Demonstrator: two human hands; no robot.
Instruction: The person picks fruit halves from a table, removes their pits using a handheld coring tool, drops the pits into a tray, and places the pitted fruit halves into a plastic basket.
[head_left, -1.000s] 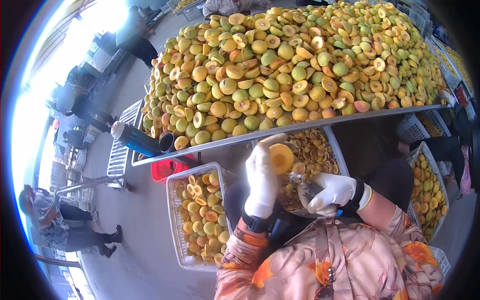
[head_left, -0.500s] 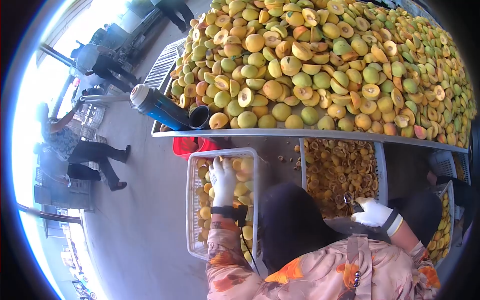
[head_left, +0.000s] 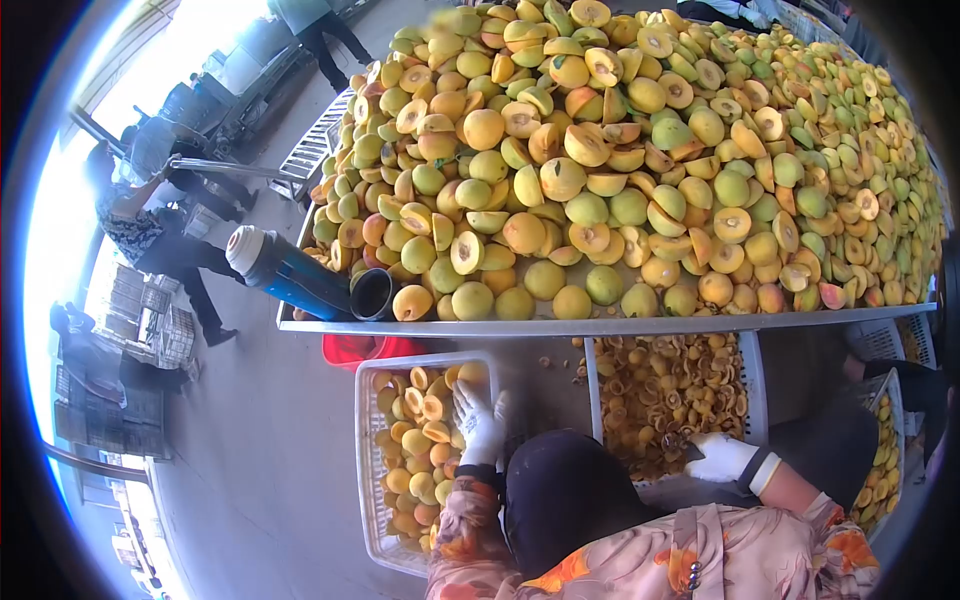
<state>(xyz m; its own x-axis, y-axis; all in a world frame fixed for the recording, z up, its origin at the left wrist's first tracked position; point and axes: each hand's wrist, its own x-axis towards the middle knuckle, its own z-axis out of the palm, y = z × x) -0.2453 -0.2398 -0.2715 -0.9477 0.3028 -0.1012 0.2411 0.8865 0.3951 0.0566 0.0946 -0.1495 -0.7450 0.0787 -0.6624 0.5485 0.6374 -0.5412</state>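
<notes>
My left hand (head_left: 481,422), in a white glove, is over the right side of a white plastic crate (head_left: 366,470). Its fingers are stretched out beside yellow peach halves (head_left: 421,452), with nothing visibly held. My right hand (head_left: 722,459), also gloved, is closed around a small dark-handled tool (head_left: 691,452). The tool's metal end is hard to make out against the brown scraps. Beneath it stands a second crate (head_left: 754,385) filled with peach pits and scraps (head_left: 670,390).
A metal-edged table (head_left: 600,326) bears a large heap of halved peaches (head_left: 590,190). At its left corner are a blue flask (head_left: 290,275) and a dark cup (head_left: 373,294). A red container (head_left: 345,349) sits below. Another fruit crate (head_left: 880,450) is right; people (head_left: 150,225) stand left.
My left hand has come out from among the fruit to the crate's right side, fingers spread. My right hand has shifted slightly left, its tool lower against the scraps. The view has tilted upward.
</notes>
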